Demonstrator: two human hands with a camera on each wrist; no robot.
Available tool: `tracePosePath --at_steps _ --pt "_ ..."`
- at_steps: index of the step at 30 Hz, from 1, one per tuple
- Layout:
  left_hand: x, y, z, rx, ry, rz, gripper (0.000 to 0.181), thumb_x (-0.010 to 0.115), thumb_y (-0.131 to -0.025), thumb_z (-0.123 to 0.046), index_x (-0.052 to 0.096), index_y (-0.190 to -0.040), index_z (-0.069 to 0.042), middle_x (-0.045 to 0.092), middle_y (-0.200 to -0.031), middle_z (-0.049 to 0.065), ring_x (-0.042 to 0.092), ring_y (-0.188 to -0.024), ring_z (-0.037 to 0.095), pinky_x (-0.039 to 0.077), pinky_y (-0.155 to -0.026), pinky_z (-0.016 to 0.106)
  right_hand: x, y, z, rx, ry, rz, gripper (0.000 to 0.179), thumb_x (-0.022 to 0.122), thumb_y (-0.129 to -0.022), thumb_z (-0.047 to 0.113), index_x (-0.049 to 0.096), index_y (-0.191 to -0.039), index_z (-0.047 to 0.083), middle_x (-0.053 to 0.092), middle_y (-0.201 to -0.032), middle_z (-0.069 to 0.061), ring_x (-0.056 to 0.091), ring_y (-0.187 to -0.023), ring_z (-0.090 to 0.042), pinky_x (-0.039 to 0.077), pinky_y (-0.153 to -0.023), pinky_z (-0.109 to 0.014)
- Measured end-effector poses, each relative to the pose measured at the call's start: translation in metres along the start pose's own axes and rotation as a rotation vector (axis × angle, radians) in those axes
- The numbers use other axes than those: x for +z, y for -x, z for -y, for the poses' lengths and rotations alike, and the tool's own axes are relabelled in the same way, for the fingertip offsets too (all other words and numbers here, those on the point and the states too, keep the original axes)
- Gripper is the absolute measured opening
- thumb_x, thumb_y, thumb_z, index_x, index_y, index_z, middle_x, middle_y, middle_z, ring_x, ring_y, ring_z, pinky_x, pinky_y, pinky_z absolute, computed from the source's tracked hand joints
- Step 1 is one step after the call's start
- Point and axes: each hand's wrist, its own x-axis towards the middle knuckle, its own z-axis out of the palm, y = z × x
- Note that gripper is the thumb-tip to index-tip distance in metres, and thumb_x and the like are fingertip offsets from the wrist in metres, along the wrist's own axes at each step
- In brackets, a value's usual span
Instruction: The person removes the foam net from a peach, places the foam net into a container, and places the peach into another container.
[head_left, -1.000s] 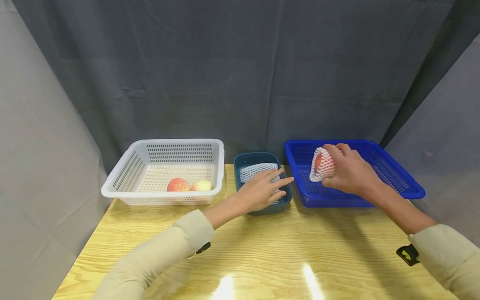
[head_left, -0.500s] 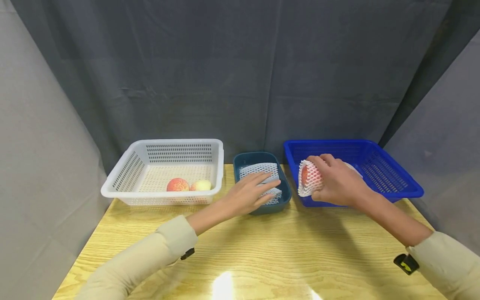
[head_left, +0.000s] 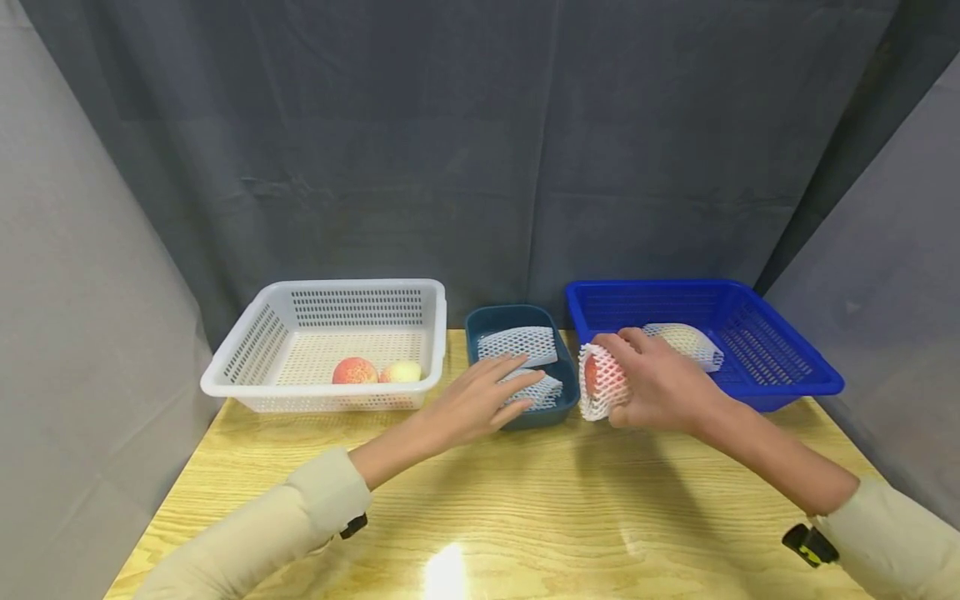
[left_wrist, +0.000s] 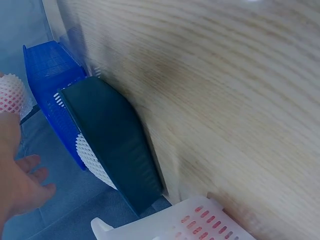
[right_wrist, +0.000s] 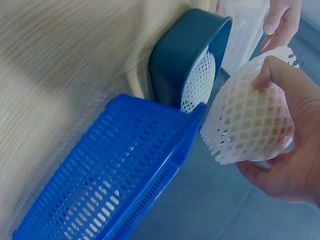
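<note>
My right hand [head_left: 663, 383] grips a peach in a white foam net [head_left: 602, 383], held above the front left corner of the blue basket [head_left: 765, 337]. In the right wrist view the net wraps round the peach, its cut ends ragged. My left hand [head_left: 476, 404] hovers at the near left side of the dark teal bin [head_left: 501, 312], fingers spread and holding nothing. Inside that bin lie flat foam nets [head_left: 525, 343], partly hidden by the left fingers. Another netted pale fruit [head_left: 686, 342] lies in the blue basket, partly behind the right hand.
On the left stands a white basket [head_left: 225, 389] with a red-yellow peach [head_left: 355, 371] and a paler peach [head_left: 401, 372] in its front right corner. All three containers line the back of the wooden table [head_left: 525, 500], before a grey curtain [head_left: 412, 150].
My right hand has brought the netted peach left and nearer from over the blue basket, uncovering the netted fruit there. My left hand has drawn back left from over the teal bin.
</note>
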Motion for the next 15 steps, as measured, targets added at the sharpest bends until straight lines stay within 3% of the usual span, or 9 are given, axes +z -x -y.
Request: tracePosePath --at_steps 5,15 --pt "-0.001 0.009 -0.003 0.009 -0.012 -0.015 0.046 0.058 -0.103 -0.031 0.053 -0.145 -0.014 0.047 -0.148 0.016 0.044 -0.137 0.030 0.030 -0.115 0.043 0.004 0.002 0.009 -0.035 -0.010 0.007 0.088 0.080 -0.053 0.024 0.053 -0.136 0.009 0.059 -0.113 -0.013 0.059 -0.089 -0.031 0.053 -0.067 -0.043" --pt "0.002 0.026 -0.009 -0.025 0.012 0.035 0.048 0.057 -0.103 -0.033 0.051 -0.147 -0.015 0.046 -0.150 0.018 0.045 -0.136 0.033 0.038 -0.110 0.047 0.021 0.010 0.029 -0.059 -0.047 0.074 0.088 0.087 -0.054 0.026 0.054 -0.135 0.012 0.058 -0.114 -0.010 0.058 -0.089 -0.028 0.052 -0.062 -0.036"
